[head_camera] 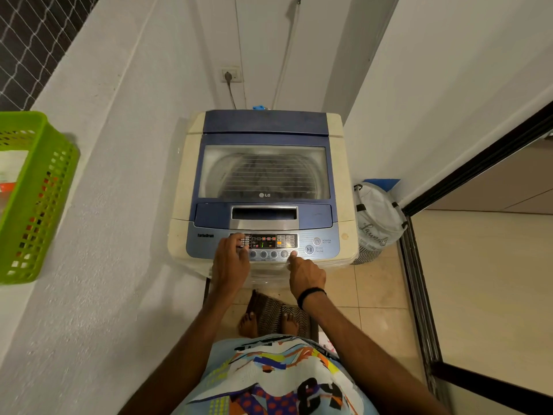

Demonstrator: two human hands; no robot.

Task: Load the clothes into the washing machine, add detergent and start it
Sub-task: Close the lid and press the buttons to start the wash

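A cream and blue top-load washing machine (339,163) stands against the wall with its glass lid (263,175) closed. Dark clothes show dimly through the glass. The control panel (273,241) at the front is lit, with red and green lights on its display. My left hand (230,265) rests on the panel's left end, fingers loosely bent over the small buttons. My right hand (306,275) points its index finger onto the rightmost round button (294,253) of the row. The start/pause button (309,249) lies just right of that fingertip.
A white laundry bag (378,217) sits on the floor right of the machine. A green plastic basket (36,199) stands on the ledge at the left. The machine's cord goes to a wall socket (230,74) behind. A sliding door frame (419,280) runs along the right.
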